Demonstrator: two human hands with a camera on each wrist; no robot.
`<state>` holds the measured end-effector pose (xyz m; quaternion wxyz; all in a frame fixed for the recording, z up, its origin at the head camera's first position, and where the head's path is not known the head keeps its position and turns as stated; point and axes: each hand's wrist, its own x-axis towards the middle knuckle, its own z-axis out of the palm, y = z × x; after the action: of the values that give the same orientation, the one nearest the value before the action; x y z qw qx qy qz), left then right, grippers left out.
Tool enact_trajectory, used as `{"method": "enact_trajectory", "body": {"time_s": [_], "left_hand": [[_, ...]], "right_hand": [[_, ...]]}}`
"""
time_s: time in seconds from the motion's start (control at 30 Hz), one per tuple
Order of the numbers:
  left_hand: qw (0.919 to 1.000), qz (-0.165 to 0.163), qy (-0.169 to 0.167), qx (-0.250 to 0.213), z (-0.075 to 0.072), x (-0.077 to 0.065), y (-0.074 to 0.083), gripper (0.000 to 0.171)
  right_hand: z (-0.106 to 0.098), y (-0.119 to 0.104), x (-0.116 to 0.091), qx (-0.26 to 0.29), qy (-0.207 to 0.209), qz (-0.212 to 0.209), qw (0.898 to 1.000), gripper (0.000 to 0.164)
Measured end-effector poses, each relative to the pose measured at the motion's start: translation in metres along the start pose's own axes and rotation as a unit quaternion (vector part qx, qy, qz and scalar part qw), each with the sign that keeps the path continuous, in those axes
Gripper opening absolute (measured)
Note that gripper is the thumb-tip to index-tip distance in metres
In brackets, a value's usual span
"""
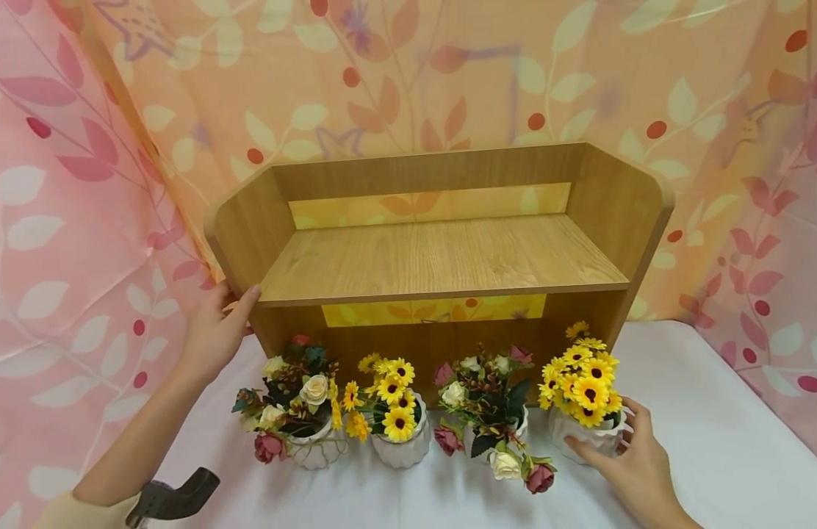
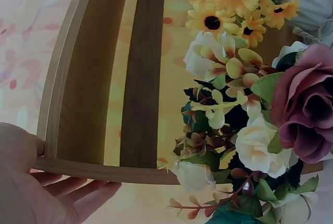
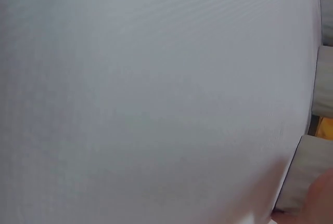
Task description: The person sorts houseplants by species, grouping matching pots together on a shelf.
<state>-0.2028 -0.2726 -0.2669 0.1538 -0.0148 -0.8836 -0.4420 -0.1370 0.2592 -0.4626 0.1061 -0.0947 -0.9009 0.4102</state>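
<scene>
Presently, from my remote seat, I see the left hand (image 1: 213,334) at the left of the frame gripping the side of the wooden shelf (image 1: 441,257), with thumb in front and fingers behind. At lower right, the right hand (image 1: 640,457) holds the right sunflower pot (image 1: 603,441) between thumb and fingers; the right wrist view is poor, so how firmly I cannot tell. This pot seems to stand on the white cloth (image 1: 706,411), beside the right rose pot (image 1: 519,432), left sunflower pot (image 1: 403,447) and left rose pot (image 1: 319,450). By my judgement, the row before the shelf is formed; releasing both holds is not yet done.
</scene>
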Motion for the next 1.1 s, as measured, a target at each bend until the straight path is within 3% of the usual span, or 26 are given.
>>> {"method": "enact_trajectory", "body": {"time_s": [0.2, 0.53, 0.77, 1.1], "left_hand": [[1.0000, -0.002, -0.002, -0.002, 0.001, 0.001, 0.001, 0.065], [0.9999, 0.002, -0.010, 0.011, -0.003, 0.003, 0.000, 0.067], [0.9992, 0.004, -0.014, 0.037, -0.006, 0.005, 0.003, 0.065], [0.9977, -0.011, -0.030, 0.060, -0.006, 0.006, 0.006, 0.065]], "right_hand": [[-0.005, -0.005, 0.000, 0.022, -0.003, 0.053, 0.998, 0.116], [-0.037, -0.011, 0.003, -0.025, -0.085, 0.098, 0.991, 0.126], [-0.061, -0.021, 0.005, -0.066, -0.124, 0.063, 0.988, 0.120], [-0.085, -0.044, -0.002, -0.076, -0.090, -0.017, 0.993, 0.111]]}}
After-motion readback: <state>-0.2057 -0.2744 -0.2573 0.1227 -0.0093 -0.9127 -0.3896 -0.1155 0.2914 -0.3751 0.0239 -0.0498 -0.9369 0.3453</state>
